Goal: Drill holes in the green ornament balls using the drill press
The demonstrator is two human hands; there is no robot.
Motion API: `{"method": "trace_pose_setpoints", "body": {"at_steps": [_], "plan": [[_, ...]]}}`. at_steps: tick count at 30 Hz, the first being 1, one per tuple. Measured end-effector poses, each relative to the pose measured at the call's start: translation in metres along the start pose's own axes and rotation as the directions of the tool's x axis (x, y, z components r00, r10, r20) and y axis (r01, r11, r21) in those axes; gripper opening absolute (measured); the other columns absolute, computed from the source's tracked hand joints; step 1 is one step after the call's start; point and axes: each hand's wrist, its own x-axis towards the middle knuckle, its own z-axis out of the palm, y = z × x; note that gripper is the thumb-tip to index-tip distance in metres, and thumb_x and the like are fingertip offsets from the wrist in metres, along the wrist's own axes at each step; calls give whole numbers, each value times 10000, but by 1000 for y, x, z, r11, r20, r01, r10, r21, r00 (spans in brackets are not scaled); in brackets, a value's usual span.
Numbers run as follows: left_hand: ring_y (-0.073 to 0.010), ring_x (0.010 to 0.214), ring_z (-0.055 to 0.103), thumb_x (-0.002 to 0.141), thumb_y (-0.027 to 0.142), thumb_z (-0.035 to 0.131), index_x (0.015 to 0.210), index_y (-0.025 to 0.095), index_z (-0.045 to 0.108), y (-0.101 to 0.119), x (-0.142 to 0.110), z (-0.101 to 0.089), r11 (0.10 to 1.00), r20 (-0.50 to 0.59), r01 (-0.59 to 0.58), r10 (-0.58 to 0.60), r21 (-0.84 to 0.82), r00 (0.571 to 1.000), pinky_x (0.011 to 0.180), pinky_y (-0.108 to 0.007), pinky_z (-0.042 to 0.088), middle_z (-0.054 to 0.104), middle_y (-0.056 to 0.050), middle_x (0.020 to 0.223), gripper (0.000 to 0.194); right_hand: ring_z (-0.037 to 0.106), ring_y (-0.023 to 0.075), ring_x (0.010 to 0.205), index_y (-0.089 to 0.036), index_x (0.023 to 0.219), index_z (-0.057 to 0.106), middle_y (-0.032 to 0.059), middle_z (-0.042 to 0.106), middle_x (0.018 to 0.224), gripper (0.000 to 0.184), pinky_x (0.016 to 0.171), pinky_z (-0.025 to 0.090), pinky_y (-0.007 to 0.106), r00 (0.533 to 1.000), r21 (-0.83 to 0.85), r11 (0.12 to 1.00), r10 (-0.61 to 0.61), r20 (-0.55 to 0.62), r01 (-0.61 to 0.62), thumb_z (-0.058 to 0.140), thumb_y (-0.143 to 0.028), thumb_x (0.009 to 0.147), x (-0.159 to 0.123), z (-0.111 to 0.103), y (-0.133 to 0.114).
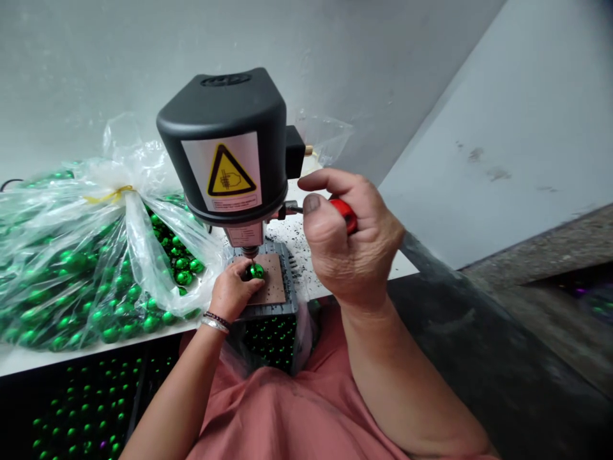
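- Left hand [232, 289]: thumb and fingers close around a shiny green ball [257, 271], holding it on the brown board [275, 281] directly below the machine's spindle [249, 252]; whether the tip touches the ball cannot be told.
- Right hand [354, 236]: curls around the red knob [345, 214] of the side lever, the forefinger lying outstretched and the thumb pointing towards the machine.
- Bench machine [225, 115]: black housing, bearing a yellow warning triangle [232, 174] on its front label.
- Grey base [290, 281]: supports the board; dark crumbs lie beside it on the white table [402, 263].
- Clear plastic bag [148, 275]: full of green balls, gathered by a yellow tie [112, 193], left of the machine.
- Bracelets [215, 321]: encircle the left wrist.
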Motion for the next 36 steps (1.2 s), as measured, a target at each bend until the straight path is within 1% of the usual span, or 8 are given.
{"method": "trace_pose_setpoints", "body": {"at_steps": [4,8,11,16,19,24,30,36], "plan": [[-192,991,571,653,286,636,1099,231,605,-1,-1,1,1000,0,-1,1,-5,1000,899,-322,412,647,-26,1053,450,391,-7,462,-154,884,599,-71,517,592,173,525,421,141,999,-46,998,-34,-26,33,485,-236,784,-5,0,1],[-196,992,568,656,292,635,1106,223,602,-3,-2,2,1000,-10,-7,7,0,1000,898,-322,411,638,-37,1074,456,436,14,487,-165,849,610,-63,543,597,151,527,423,161,989,-152,980,-139,-43,131,490,-186,758,-19,-2,7],[-198,958,576,659,293,630,1079,221,615,-4,-2,3,1000,-12,-12,12,16,1000,870,-319,424,640,-41,1059,427,462,29,500,-175,862,605,-58,581,626,165,499,408,171,984,-209,963,-177,-26,168,509,-161,728,-31,-3,12],[-201,967,575,666,325,617,1097,197,604,-5,-2,4,999,-14,-3,4,41,1000,864,-319,423,630,-63,1083,450,482,41,502,-215,912,596,-51,616,691,211,474,389,184,988,-254,957,-152,-32,139,501,-162,731,-41,-2,17],[-200,979,574,659,324,618,1123,191,590,-5,-2,4,999,-8,18,-18,42,1000,867,-316,422,620,-76,1109,483,500,42,517,-227,931,592,-48,620,713,236,474,391,182,989,-249,959,-146,-34,133,491,-146,732,-45,0,19],[-200,993,571,655,296,628,1102,194,605,-4,-4,4,1000,-19,27,-26,16,999,859,-309,422,622,-75,1114,459,523,43,544,-223,925,594,-40,616,718,234,479,393,173,989,-223,968,-136,-64,119,489,-135,736,-51,3,21],[-202,959,581,651,281,635,1066,221,620,-2,-5,4,999,-37,31,-31,-19,999,833,-314,435,638,-52,1067,420,545,47,594,-217,903,594,-37,610,728,208,552,438,170,990,-181,981,-89,-113,68,492,-135,741,-57,7,22],[-189,942,580,653,290,635,1062,237,616,-1,-6,3,999,-23,42,-42,-9,999,825,-298,426,636,-37,1069,412,580,84,652,-200,878,588,-16,618,755,183,594,471,216,998,-125,991,-48,-50,41,470,-144,750,-73,9,32]]}}
